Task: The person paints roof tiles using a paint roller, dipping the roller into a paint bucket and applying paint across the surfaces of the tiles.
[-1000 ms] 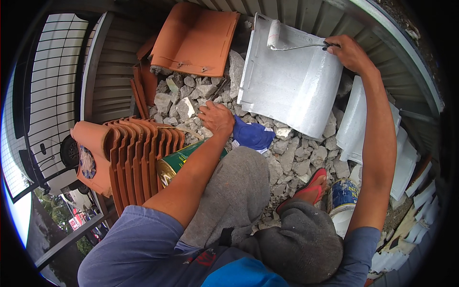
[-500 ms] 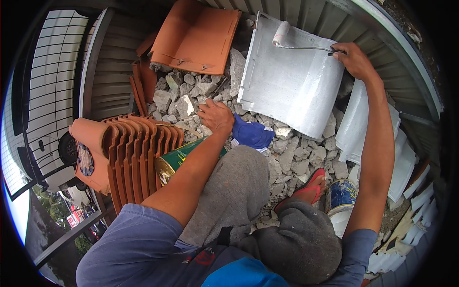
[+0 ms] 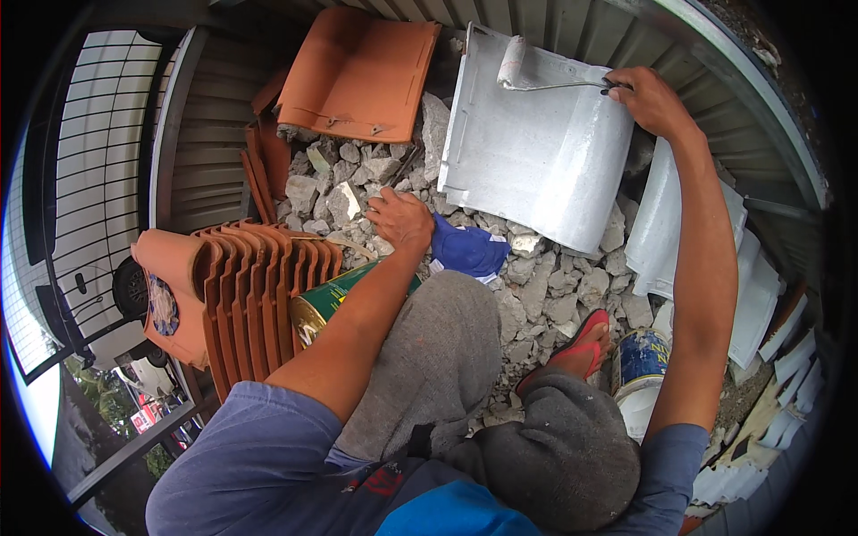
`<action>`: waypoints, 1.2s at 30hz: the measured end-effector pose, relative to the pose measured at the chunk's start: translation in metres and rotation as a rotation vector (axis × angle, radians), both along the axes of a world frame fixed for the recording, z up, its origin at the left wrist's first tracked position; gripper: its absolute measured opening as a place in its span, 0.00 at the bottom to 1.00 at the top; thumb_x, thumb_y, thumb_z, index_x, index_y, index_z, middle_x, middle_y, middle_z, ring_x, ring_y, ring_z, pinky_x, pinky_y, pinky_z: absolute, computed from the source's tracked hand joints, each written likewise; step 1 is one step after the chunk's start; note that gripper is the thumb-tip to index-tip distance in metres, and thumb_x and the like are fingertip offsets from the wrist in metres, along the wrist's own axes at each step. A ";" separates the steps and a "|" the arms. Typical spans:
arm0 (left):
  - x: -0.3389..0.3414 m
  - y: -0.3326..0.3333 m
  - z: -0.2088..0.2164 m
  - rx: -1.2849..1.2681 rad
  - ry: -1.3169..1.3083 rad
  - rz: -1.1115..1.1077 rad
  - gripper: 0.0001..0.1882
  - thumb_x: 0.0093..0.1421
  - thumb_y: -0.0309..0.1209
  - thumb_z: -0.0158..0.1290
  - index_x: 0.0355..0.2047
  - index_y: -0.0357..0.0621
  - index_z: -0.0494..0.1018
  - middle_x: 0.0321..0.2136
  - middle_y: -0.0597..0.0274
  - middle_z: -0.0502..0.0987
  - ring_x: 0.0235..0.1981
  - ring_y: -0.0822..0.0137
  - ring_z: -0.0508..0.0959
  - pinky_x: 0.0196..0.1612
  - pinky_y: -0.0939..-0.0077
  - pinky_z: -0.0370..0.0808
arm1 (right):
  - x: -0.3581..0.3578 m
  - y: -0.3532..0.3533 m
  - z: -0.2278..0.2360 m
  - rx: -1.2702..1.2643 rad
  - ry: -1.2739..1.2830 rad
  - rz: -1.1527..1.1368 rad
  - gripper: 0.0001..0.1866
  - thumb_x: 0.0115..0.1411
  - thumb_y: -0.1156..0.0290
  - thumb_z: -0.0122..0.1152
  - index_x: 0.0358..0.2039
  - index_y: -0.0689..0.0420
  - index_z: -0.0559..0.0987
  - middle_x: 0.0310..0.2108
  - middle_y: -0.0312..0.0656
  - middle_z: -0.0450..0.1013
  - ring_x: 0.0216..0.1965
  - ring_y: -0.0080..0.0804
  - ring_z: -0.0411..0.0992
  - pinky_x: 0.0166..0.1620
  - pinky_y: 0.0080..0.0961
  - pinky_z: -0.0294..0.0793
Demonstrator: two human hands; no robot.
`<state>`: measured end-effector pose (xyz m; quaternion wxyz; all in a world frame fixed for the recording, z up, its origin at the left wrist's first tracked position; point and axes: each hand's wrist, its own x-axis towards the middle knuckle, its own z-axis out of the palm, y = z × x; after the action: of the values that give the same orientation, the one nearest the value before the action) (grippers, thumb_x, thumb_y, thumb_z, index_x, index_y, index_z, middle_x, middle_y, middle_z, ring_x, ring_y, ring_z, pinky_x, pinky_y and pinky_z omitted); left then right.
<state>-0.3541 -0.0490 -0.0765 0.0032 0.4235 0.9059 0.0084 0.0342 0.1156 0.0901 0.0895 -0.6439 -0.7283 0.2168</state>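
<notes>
Rubble of grey stones [image 3: 536,277] covers the ground beside a corrugated metal wall [image 3: 572,22], and on it lies a roof tile painted silver-white [image 3: 536,152], tilted with its far edge near the wall. At that far edge sits a paint roller [image 3: 514,62], its sleeve coated white and its thin wire frame running right to the right hand [image 3: 652,98], whose fingers are wrapped shut around the handle. The left hand [image 3: 400,217] rests fingers-down on the stones just left of the tile's near corner, holding nothing, with a blue cloth [image 3: 469,250] touching its wrist side.

Under the left forearm lies a green paint can [image 3: 326,299] on its side, with a gold rim and a green label. A second, white can with a dark blue label [image 3: 642,366] stands upright by the red sandal [image 3: 581,344], near the right elbow.

Left of the green can, unpainted terracotta tiles [image 3: 241,295] stand on edge in a tight row; another terracotta tile [image 3: 357,71] leans flat against the wall farther off. Painted white tiles [image 3: 688,232] are stacked along the right side, crowding the tile being painted. Open stones remain only between the two hands and around the sandal.
</notes>
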 end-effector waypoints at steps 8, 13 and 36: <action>0.004 0.001 0.003 -0.005 0.014 -0.007 0.15 0.67 0.39 0.44 0.44 0.41 0.69 0.47 0.47 0.66 0.50 0.46 0.69 0.48 0.49 0.75 | 0.004 0.005 -0.011 0.035 -0.030 0.050 0.17 0.63 0.71 0.63 0.52 0.59 0.82 0.51 0.52 0.79 0.54 0.49 0.76 0.60 0.39 0.71; 0.002 0.000 0.000 -0.001 0.021 -0.010 0.15 0.67 0.39 0.44 0.44 0.41 0.69 0.48 0.46 0.66 0.50 0.46 0.69 0.47 0.48 0.75 | -0.021 0.031 -0.007 0.192 -0.066 0.134 0.16 0.64 0.70 0.63 0.52 0.55 0.83 0.50 0.49 0.79 0.53 0.48 0.76 0.60 0.41 0.72; 0.002 -0.002 0.001 0.009 0.021 -0.006 0.15 0.67 0.39 0.44 0.44 0.41 0.70 0.47 0.45 0.68 0.51 0.44 0.69 0.47 0.47 0.76 | -0.033 0.003 -0.020 0.313 0.219 0.038 0.14 0.67 0.65 0.60 0.49 0.58 0.82 0.47 0.46 0.81 0.48 0.44 0.78 0.53 0.37 0.75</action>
<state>-0.3522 -0.0505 -0.0757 -0.0084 0.4264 0.9045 0.0082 0.0008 0.1186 0.0706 0.2635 -0.5808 -0.7509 0.1713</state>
